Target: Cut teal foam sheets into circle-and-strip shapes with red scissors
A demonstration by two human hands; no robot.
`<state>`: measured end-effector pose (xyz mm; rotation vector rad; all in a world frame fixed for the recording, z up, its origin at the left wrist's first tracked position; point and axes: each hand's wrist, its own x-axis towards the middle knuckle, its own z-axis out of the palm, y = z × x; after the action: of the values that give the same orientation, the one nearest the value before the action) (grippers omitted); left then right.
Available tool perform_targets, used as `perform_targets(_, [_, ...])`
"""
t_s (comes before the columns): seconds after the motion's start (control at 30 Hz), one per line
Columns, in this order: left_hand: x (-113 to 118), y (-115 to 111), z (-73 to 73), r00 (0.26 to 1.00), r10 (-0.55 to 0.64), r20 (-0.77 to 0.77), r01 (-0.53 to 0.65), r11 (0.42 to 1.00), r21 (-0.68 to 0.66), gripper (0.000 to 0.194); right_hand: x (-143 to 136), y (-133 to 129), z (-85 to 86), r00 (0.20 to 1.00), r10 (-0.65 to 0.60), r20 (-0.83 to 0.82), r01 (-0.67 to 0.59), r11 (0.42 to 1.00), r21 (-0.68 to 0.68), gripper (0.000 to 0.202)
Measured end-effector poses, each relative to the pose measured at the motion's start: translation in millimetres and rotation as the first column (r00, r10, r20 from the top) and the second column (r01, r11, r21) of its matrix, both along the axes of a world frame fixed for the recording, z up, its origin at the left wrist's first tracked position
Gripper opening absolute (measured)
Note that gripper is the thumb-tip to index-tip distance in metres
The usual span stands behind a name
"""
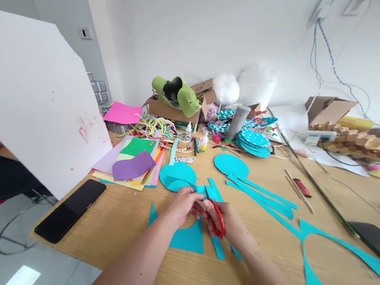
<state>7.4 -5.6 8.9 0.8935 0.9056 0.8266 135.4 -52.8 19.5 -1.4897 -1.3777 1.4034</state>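
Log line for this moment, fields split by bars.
left hand: on blue piece | right hand: holding red-handled scissors | beside: blue discs on table | blades: open or shut unclear

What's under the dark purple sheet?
Under the dark purple sheet, a green sheet shows past its far edge. Lilac paper and pink paper show around the pile. Covered: the middle, so sheet count and anything small can't be told.

White short sleeve; dark legwear
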Motion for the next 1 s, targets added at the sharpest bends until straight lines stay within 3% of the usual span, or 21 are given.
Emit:
perform_targets(0.13, [-0.9, 2.2, -0.1, 1.000, -0.007, 0.006, 0.007, 1.000, -0.003, 0.016, 1.2, -1.1, 2.9, 0.999, -0.036, 0.017, 0.035, 0.998, 0.061, 0.056])
perform_targets(0.23, [-6.1, 6.4, 3.6, 0.998, 0.067, -0.011, -0.066, 0.998, 0.022, 0.013, 4.0, -2.8, 7.2, 0.982, -0.177, -0.064, 0.187, 0.961, 0.206, 0.053])
perform_targets(0.33, [-12.9, 9.9, 9.5, 0.987, 0.154, -0.048, -0.151, 0.986, 0.072, 0.010, 9.4, -4.3, 13.9, 0.915, -0.341, -0.216, 0.399, 0.843, 0.362, 0.050])
perform_targets(0.43, [-16.8, 10.4, 13.5, 0.988, 0.146, -0.046, -0.141, 0.984, 0.107, 0.011, 17.8, -3.8, 25.1, 0.833, -0.458, -0.311, 0.554, 0.691, 0.465, 0.047])
perform_targets(0.5, [-17.4, 9.8, 14.2, 0.990, 0.131, -0.054, -0.123, 0.984, 0.130, 0.012, 25.9, -2.5, 35.2, 0.796, -0.527, -0.298, 0.602, 0.637, 0.482, 0.046])
perform_targets(0.57, [-17.2, 9.6, 13.8, 0.988, 0.134, -0.073, -0.122, 0.982, 0.142, 0.014, 37.1, -1.6, 45.2, 0.804, -0.565, -0.187, 0.582, 0.681, 0.444, 0.047])
perform_targets(0.63, [-17.2, 10.0, 13.2, 0.987, 0.136, -0.087, -0.122, 0.982, 0.143, 0.016, 51.1, -3.0, 51.5, 0.865, -0.501, 0.027, 0.462, 0.817, 0.346, 0.050])
perform_targets(0.7, [-17.7, 10.7, 13.1, 0.987, 0.129, -0.094, -0.114, 0.982, 0.150, 0.018, 66.1, -8.1, 50.8, 0.885, -0.353, 0.303, 0.293, 0.929, 0.227, 0.053])
perform_targets(0.73, [-18.2, 10.9, 13.3, 0.988, 0.123, -0.098, -0.107, 0.982, 0.156, 0.019, 73.2, -12.3, 47.5, 0.838, -0.285, 0.465, 0.215, 0.956, 0.199, 0.052])
perform_targets(0.77, [-18.8, 11.0, 13.9, 0.987, 0.120, -0.103, -0.102, 0.981, 0.163, 0.019, 79.6, -17.5, 42.6, 0.742, -0.239, 0.627, 0.147, 0.970, 0.196, 0.052])
perform_targets(0.83, [-20.0, 10.4, 16.0, 0.986, 0.117, -0.121, -0.095, 0.979, 0.180, 0.019, 90.1, -29.3, 29.5, 0.484, -0.181, 0.856, 0.045, 0.982, 0.182, 0.051])
perform_targets(0.9, [-21.1, 9.3, 19.6, 0.982, 0.111, -0.150, -0.081, 0.978, 0.195, 0.019, 97.7, -40.3, 15.4, 0.312, -0.119, 0.943, -0.001, 0.992, 0.125, 0.045])
perform_targets(1.0, [-23.0, 7.2, 27.9, 0.968, 0.113, -0.222, -0.063, 0.973, 0.221, 0.022, 104.8, -49.9, 0.0, 0.203, -0.040, 0.978, -0.011, 0.999, 0.043, 0.030])
